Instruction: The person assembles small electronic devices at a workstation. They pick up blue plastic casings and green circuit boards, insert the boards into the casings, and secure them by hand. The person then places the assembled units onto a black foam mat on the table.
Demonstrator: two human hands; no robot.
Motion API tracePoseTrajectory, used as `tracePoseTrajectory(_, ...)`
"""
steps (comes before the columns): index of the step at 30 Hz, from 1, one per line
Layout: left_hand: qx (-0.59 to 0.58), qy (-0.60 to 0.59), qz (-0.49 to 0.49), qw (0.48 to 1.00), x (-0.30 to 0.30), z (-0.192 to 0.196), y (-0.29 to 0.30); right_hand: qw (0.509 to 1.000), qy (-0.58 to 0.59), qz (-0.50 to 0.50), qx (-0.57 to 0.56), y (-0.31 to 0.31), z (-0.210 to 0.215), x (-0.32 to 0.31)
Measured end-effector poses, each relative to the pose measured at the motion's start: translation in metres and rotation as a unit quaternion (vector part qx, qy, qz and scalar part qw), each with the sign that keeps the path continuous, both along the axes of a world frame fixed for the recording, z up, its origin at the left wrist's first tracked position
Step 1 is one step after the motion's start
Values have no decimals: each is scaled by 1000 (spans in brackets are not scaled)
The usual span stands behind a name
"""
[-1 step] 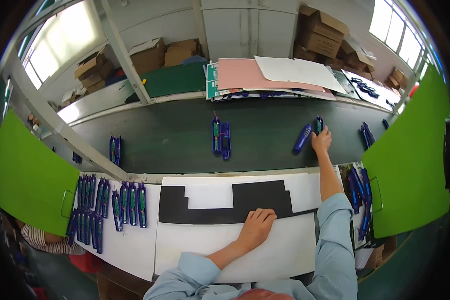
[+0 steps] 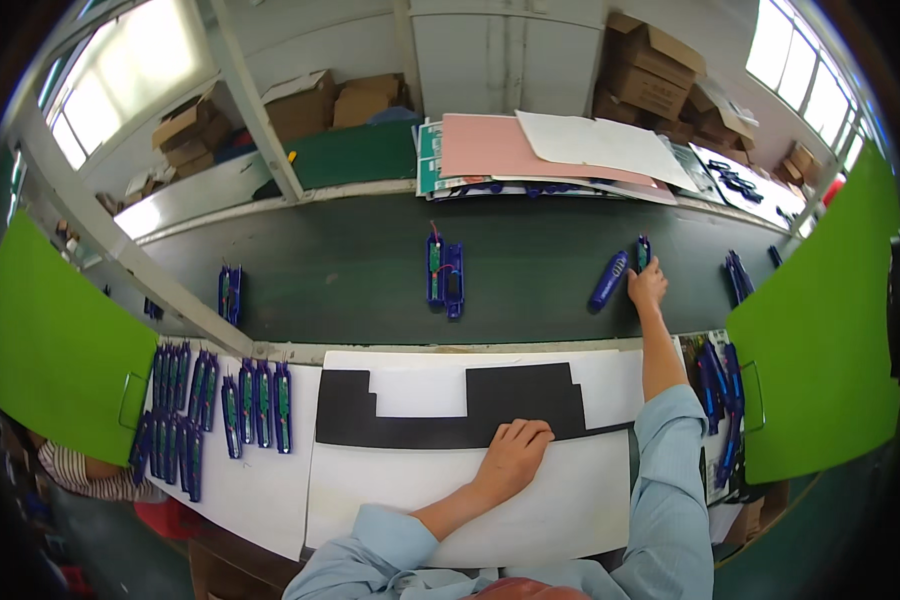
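Right hand (image 2: 648, 285) stretched far out over the dark conveyor belt (image 2: 370, 270), fingers closed round a small blue device (image 2: 642, 253), a second blue device (image 2: 608, 280) just left of it; left hand (image 2: 515, 455) loosely curled, empty, resting on the black foam piece (image 2: 420, 410).

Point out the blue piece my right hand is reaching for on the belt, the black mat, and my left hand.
Blue piece (image 2: 643, 252): head view, middle of its upright body by the fingertips.
Black mat (image 2: 410, 418): head view, its bare left part.
Left hand (image 2: 515, 450): head view, back of the hand.
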State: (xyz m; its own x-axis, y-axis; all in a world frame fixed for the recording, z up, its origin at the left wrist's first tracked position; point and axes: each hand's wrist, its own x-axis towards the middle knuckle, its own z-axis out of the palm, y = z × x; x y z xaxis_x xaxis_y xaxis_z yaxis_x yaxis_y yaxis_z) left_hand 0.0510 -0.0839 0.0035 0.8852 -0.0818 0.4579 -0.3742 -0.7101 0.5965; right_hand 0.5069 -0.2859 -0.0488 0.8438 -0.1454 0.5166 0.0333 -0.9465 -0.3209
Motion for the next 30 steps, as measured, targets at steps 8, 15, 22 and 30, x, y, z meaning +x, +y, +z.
tracePoseTrajectory(8, -15, 12, 6, 1000, 1, 4, -1, 969, 200, 76, 126, 10, 34, 30)
tracePoseTrajectory(15, -176, -25, 1, 984, 8, -3, -14, 945, 257, 143, 143, 62, 61, -66)
tracePoseTrajectory(22, -628, 204, 48, 749, -8, 51, 44, 659, 440, 425, 437, 103, 139, -328)
tracePoseTrajectory(30, -360, 170, 204, 894, -166, 4, 69, 863, 231, 405, 194, 65, 75, -522)
